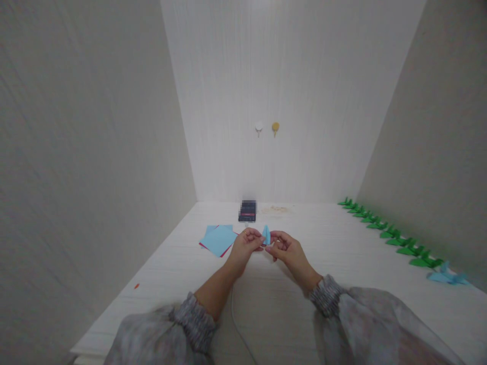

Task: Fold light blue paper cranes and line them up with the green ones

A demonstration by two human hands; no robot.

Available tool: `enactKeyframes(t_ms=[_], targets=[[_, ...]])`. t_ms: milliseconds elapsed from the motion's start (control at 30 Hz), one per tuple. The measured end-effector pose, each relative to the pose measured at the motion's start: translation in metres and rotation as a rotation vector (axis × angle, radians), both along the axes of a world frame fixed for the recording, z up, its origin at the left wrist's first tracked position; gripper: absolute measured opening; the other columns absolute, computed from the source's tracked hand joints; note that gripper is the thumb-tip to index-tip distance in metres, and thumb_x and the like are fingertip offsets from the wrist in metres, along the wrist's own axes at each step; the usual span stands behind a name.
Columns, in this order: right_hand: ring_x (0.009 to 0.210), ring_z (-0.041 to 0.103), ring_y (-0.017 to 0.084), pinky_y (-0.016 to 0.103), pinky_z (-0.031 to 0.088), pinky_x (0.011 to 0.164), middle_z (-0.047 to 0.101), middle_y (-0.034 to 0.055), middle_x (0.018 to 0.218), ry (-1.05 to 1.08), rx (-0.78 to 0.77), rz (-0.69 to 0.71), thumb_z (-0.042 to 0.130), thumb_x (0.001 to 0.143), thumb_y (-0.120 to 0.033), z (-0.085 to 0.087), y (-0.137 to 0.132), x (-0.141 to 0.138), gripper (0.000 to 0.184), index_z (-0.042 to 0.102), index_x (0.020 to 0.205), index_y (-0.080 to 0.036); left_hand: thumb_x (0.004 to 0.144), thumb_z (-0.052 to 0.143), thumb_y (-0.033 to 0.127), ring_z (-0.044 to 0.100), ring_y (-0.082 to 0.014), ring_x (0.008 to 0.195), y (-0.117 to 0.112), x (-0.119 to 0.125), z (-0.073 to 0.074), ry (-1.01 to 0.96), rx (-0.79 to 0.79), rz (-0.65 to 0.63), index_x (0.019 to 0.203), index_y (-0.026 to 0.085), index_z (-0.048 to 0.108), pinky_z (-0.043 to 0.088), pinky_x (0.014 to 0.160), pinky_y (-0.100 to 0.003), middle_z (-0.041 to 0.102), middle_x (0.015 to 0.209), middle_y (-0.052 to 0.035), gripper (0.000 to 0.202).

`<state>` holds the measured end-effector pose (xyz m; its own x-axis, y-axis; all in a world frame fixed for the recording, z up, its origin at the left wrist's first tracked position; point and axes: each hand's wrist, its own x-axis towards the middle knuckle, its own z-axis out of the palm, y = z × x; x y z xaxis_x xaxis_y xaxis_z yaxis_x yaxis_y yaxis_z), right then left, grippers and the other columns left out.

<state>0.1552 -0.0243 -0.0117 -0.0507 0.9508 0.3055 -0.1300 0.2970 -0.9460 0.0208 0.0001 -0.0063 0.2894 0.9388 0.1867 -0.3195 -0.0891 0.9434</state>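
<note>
Between both hands, just above the white table, is a small folded piece of light blue origami paper (267, 235) with a pointed top. My left hand (248, 244) pinches its left side with thumb and fingers. From the right, my right hand (286, 249) grips the lower right part between thumb and forefinger. Fingertips hide the bottom of the folded paper. Left of my left hand lies a loose stack of square paper sheets (218, 240), light blue on top with red edges showing beneath.
A phone (247, 211) lies behind the hands, its white cable (236, 324) running toward me. Along the right wall stand a row of green folded paper birds (391, 231) and a light blue one (447, 275). Two hooks (275, 126) are on the back wall. An orange scrap (136, 286) lies left.
</note>
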Motion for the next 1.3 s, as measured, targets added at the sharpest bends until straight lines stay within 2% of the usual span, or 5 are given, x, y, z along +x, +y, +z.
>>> enactKeyframes(t_ms=[267, 533, 767, 1033, 1300], targets=[[0.04, 0.044, 0.004, 0.019, 0.039, 0.038, 0.05, -0.0032, 0.068, 0.021, 0.032, -0.006, 0.064, 0.06, -0.025, 0.0016, -0.0003, 0.0002, 0.032, 0.049, 0.087, -0.017, 0.058, 0.064, 0.028, 0.053, -0.0075, 0.055, -0.0007, -0.0007, -0.0005, -0.025, 0.002, -0.029, 0.072, 0.013, 0.051, 0.04, 0.055, -0.019, 0.055, 0.061, 0.0013, 0.024], [0.042, 0.046, 0.005, 0.019, 0.039, 0.041, 0.048, -0.0043, 0.07, 0.031, 0.097, 0.019, 0.056, 0.068, -0.021, 0.0027, -0.002, 0.003, 0.035, 0.04, 0.099, -0.023, 0.055, 0.066, 0.021, 0.055, -0.0092, 0.061, -0.0008, -0.0008, 0.0019, -0.029, 0.0, -0.057, 0.076, 0.013, 0.053, 0.042, 0.062, -0.022, 0.059, 0.067, -0.0009, 0.025], [0.041, 0.046, 0.004, 0.018, 0.037, 0.039, 0.049, -0.0042, 0.069, 0.021, 0.116, 0.018, 0.055, 0.067, -0.022, 0.0029, -0.0015, 0.0031, 0.025, 0.043, 0.089, -0.021, 0.053, 0.066, 0.019, 0.054, -0.009, 0.061, -0.0011, 0.0, 0.0033, -0.013, 0.016, -0.034, 0.076, 0.013, 0.054, 0.041, 0.061, -0.022, 0.057, 0.066, 0.0, 0.027], [0.04, 0.045, 0.005, 0.019, 0.037, 0.038, 0.052, -0.0033, 0.07, 0.021, 0.094, 0.017, 0.057, 0.066, -0.025, 0.0001, 0.0007, 0.0033, 0.026, 0.043, 0.087, -0.02, 0.051, 0.066, 0.016, 0.052, -0.0082, 0.061, -0.0041, -0.0008, 0.0057, 0.0, 0.063, -0.026, 0.078, 0.014, 0.055, 0.04, 0.061, -0.021, 0.056, 0.067, 0.0004, 0.029], [0.041, 0.045, 0.004, 0.018, 0.038, 0.037, 0.05, -0.0038, 0.072, 0.023, 0.092, -0.001, 0.057, 0.065, -0.022, -0.0017, 0.001, 0.0033, 0.03, 0.04, 0.089, -0.021, 0.051, 0.065, 0.012, 0.052, -0.0075, 0.058, -0.0011, -0.0008, 0.0016, -0.021, 0.051, -0.019, 0.078, 0.016, 0.044, 0.039, 0.059, -0.021, 0.055, 0.066, 0.0024, 0.035]])
